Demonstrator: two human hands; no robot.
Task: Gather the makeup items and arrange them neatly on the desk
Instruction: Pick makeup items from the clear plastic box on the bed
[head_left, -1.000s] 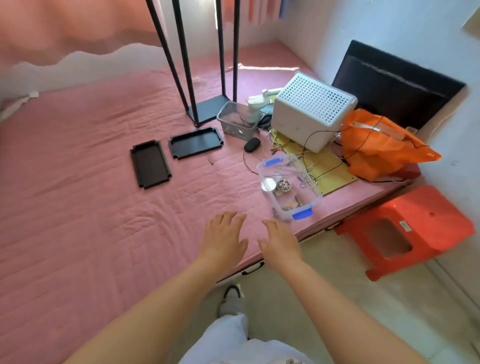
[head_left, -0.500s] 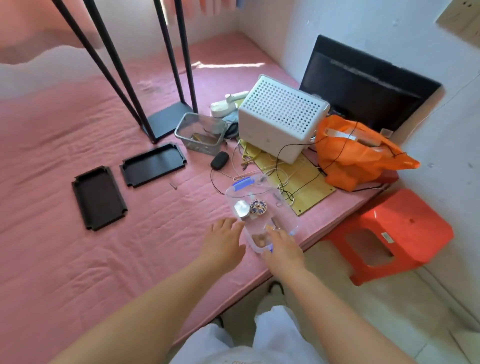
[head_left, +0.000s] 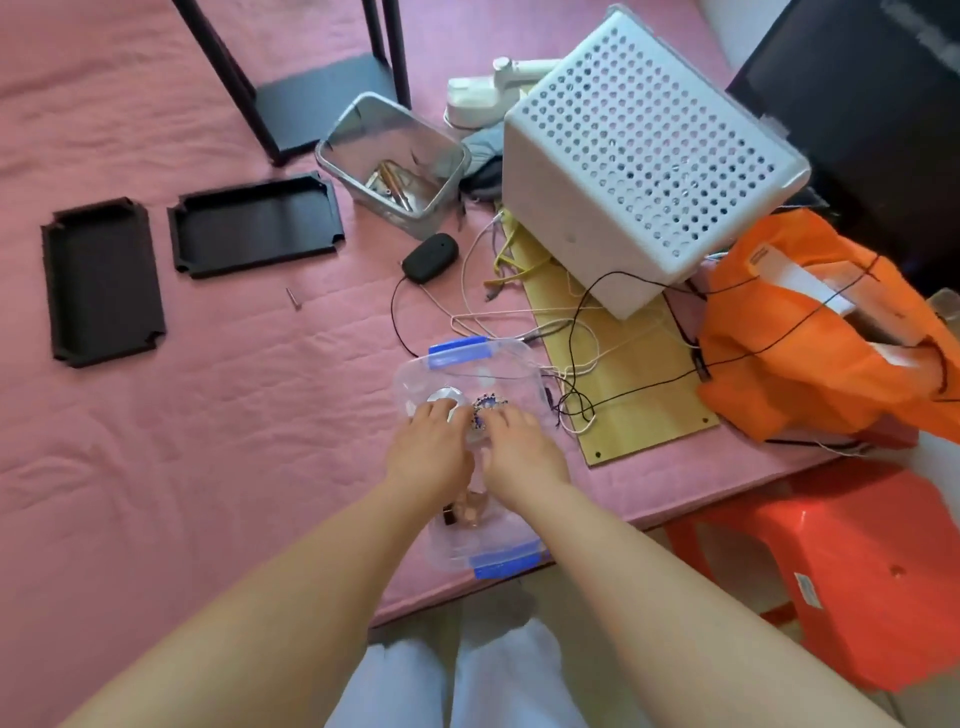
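Observation:
A clear plastic box (head_left: 511, 358) with blue clips lies near the front edge of the pink mattress. Inside it I see a round silver tin (head_left: 442, 397), a blue patterned round item (head_left: 488, 402) and small brownish pieces (head_left: 467, 512) at its near end. My left hand (head_left: 428, 449) and my right hand (head_left: 522, 447) both rest side by side over the middle of the box, fingers spread and pointing into it. Neither hand visibly holds anything. A second clear bin (head_left: 395, 161) further back holds several slim gold-toned sticks.
Two black trays (head_left: 101, 280) (head_left: 254, 226) lie to the left. A black stand (head_left: 311, 106) rises at the back. A white perforated crate (head_left: 644, 156), tangled cables (head_left: 571, 332), a yellow board (head_left: 639, 374) and an orange bag (head_left: 810, 332) crowd the right. An orange stool (head_left: 852, 566) stands beside the mattress.
The view has closed in on the clear box. Both hands moved forward from its near end to over its middle.

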